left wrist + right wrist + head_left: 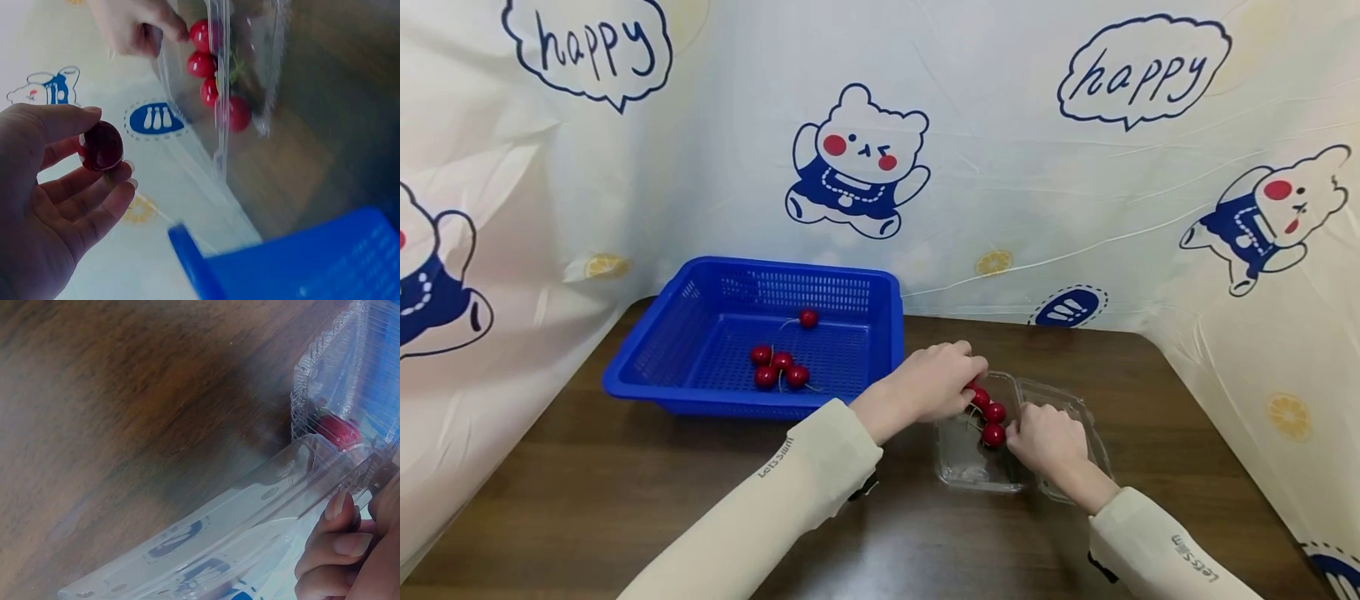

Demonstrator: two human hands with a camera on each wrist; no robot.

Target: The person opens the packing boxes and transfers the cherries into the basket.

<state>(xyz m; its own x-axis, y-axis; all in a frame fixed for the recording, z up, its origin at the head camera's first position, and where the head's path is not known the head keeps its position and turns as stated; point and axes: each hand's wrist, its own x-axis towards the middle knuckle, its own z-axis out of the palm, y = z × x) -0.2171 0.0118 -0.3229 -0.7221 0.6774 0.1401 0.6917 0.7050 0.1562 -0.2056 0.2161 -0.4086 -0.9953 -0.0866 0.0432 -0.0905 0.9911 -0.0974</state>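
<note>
My left hand (934, 382) pinches a dark red cherry (102, 146) between thumb and fingers, its stem pointing down toward the other fingertips. It hovers at the far left side of a clear plastic clamshell box (973, 471), where several red cherries (993, 435) lie in a row. At the seam between the box and its opened lid (1093, 425), my right hand (1048, 439) grips the plastic edge with curled fingers, close beside the nearest cherry. The right thumb is hidden in the right wrist view. Several more cherries (782, 361) lie in the blue basket (700, 400).
The blue basket stands at the back left of the brown wooden table (715, 508), left of the box. A pale curtain (985, 183) printed with bears rises behind and along both sides of the table.
</note>
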